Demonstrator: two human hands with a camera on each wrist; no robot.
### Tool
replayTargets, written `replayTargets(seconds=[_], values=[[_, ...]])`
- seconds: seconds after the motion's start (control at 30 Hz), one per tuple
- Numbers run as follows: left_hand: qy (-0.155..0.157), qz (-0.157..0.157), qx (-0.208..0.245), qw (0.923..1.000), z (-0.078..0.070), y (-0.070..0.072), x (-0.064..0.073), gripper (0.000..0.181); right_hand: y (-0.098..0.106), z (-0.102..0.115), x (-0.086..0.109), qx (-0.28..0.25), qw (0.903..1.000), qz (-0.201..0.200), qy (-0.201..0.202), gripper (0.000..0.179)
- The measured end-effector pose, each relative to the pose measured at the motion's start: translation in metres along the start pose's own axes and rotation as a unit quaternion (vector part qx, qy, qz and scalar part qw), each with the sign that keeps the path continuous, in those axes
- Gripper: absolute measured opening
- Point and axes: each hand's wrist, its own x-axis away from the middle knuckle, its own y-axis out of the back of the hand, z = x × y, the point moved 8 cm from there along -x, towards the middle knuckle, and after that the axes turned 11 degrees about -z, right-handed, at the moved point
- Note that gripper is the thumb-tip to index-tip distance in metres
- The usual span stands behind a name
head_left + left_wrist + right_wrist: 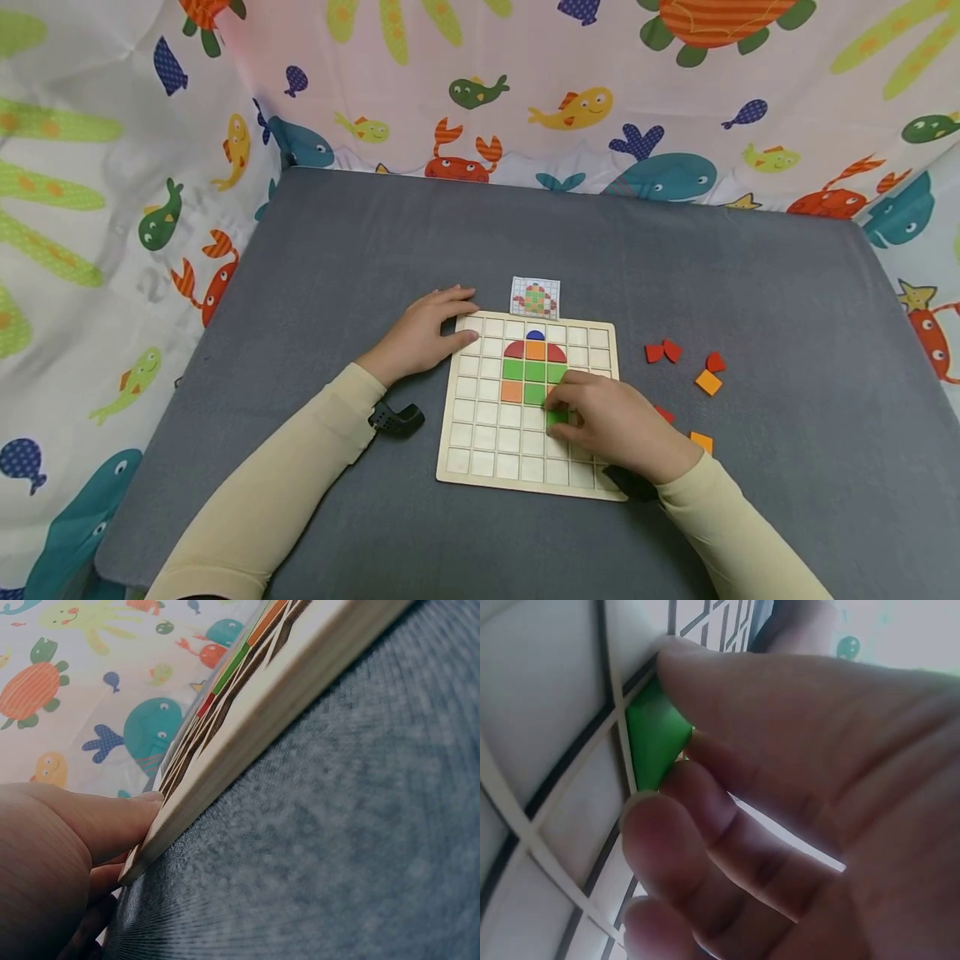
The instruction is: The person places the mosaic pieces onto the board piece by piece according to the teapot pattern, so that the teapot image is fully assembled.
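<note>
Pinching a small flat green square tile (557, 417) in a narrow grip between thumb and fingertips of the right hand (611, 417), right at a cell in the near half of a square pale wooden grid board (483, 435), one row nearer than a light orange square tile (512, 391) and diagonally off a seated green square tile (534, 394). Seen from the right wrist, leaning at a tilt against the thin dividers, perhaps partly inside the cell; cannot tell whether flat on its floor. Showing no clear long axis, so probably turning on tilt and on squaring the sides to the dividers. Much nearer to the right hand, and well apart from the left hand (423, 333), with thumb and fingers of the latter holding the board's far left corner, thumb over the rim. Looking out for edges: close under the right wrist, the board's right rim; beyond it on the grey cloth-covered bench (360, 233), loose orange square tiles (708, 383) and red curved-edged pieces (654, 353). Offering most room toward the near left, over unfilled cells, and straight up; less toward the far side, among seated tiles, with a small white printed card (535, 298) just past the far rim
</note>
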Motion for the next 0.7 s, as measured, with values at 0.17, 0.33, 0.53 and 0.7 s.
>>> replayTargets(seconds=[0.17,0.33,0.53,0.7], values=[[-0.001,0.0,0.004,1.0,-0.0014,0.0007,0.001,0.05,-0.0001,-0.0011,-0.0001,-0.002,1.0,0.0,-0.001,0.024],[-0.004,0.002,0.0,1.0,-0.0021,-0.0002,-0.0009,0.05,-0.0001,-0.0016,0.0005,-0.01,0.9999,-0.001,0.003,0.025],[-0.004,-0.001,0.002,1.0,-0.0026,0.0014,-0.0016,0.05,0.0003,-0.0016,-0.0008,-0.013,0.9995,-0.007,0.027,0.025],[-0.005,0.001,0.002,1.0,-0.0006,-0.0001,-0.0009,0.05,-0.0005,-0.0022,0.0007,-0.017,0.9997,0.007,0.017,0.024]])
